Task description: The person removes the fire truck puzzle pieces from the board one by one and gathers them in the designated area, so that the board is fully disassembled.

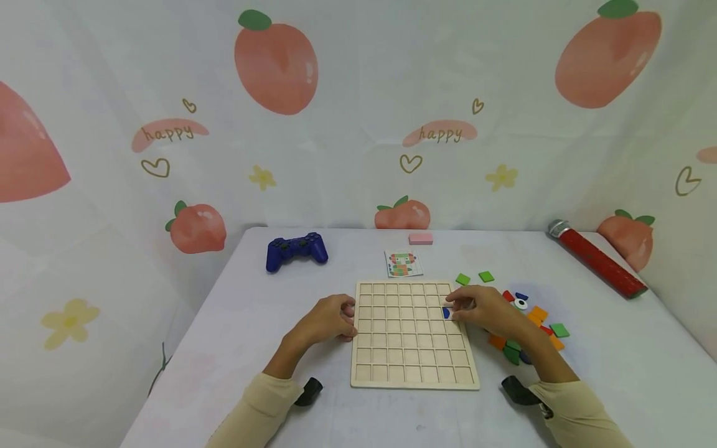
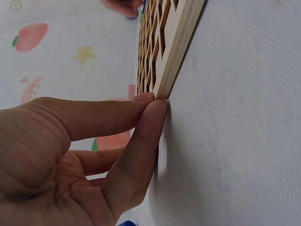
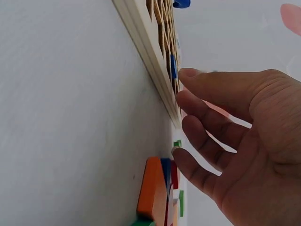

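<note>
A light wooden grid board [image 1: 414, 341] with rows of square cells lies flat on the table. At its left edge my left hand [image 1: 329, 318] pinches the rim between thumb and index finger; the left wrist view shows these fingertips [image 2: 157, 106] at the board's edge. A dark blue piece with a curved side [image 1: 446, 312] sits in a cell by the right edge. My right hand [image 1: 486, 309] is over that edge beside the blue piece. In the right wrist view its fingers [image 3: 202, 113] are loosely bent and spread, with nothing seen between them.
Right of the board, partly under my right forearm, lie loose coloured pieces [image 1: 538, 314]. Two green squares [image 1: 486, 276] are behind. A pattern card [image 1: 404, 264], pink block [image 1: 421, 239] and blue game controller [image 1: 297, 250] stand farther back. A red microphone [image 1: 599, 260] lies far right.
</note>
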{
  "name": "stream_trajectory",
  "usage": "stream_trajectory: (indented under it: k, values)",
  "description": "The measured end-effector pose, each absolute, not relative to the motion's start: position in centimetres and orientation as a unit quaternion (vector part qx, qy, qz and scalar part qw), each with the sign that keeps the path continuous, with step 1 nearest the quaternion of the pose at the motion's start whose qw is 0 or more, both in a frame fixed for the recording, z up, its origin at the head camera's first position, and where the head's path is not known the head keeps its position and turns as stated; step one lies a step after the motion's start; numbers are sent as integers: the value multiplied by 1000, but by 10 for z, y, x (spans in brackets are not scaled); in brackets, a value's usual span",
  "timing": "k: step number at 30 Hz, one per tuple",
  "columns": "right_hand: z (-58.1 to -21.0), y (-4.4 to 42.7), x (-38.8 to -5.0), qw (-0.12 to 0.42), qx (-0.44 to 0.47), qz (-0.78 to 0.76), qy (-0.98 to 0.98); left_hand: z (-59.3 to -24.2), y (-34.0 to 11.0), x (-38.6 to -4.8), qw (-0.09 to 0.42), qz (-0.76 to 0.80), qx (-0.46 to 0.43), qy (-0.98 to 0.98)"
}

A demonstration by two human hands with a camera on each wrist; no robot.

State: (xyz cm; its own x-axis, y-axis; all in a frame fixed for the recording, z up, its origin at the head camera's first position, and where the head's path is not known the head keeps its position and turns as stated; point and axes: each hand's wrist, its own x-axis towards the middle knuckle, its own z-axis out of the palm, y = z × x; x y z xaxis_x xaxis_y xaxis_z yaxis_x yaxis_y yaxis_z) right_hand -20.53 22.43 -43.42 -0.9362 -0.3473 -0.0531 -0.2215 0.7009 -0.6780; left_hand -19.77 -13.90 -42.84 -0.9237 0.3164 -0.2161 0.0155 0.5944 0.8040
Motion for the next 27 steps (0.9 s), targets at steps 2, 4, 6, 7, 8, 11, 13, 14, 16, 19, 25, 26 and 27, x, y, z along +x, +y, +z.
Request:
stream_trajectory:
  k: [2, 4, 6, 7, 8, 11, 13, 14, 16, 19, 25, 26, 27]
  values:
    - [-434, 227, -205, 88, -152, -354, 918, -428, -139, -197, 172, 445, 93, 874]
    - [-435, 230, -204, 86, -149, -354, 919, -428, -139, -197, 174, 446, 91, 873]
    - [-435, 233, -202, 81, -150, -354, 920, -428, -139, -197, 173, 445, 90, 874]
    - [-434, 235, -201, 79, -147, -355, 920, -428, -139, -197, 174, 446, 89, 874]
    - [-434, 237, -199, 76, -147, -355, 920, -429, -139, -197, 173, 445, 90, 874]
    - [-431, 245, -194, 64, -148, -353, 922, -428, -140, -196, 172, 448, 90, 873]
    - [-430, 252, -192, 56, -145, -347, 925, -428, -140, -196, 171, 451, 91, 871]
    - [-430, 256, -190, 52, -145, -343, 927, -428, -141, -196, 170, 452, 91, 871]
    - [-430, 264, -189, 49, -135, -337, 930, -428, -141, -196, 171, 453, 89, 870]
    - [-430, 277, -185, 45, -123, -327, 936, -428, -141, -196, 167, 449, 94, 873]
    - [-428, 309, -180, 44, -96, -316, 943, -429, -140, -196, 165, 448, 96, 873]
    - [-427, 315, -179, 48, -91, -314, 944, -429, -140, -196, 166, 448, 96, 873]
    - [-426, 320, -179, 49, -85, -311, 945, -429, -140, -196, 166, 448, 96, 873]
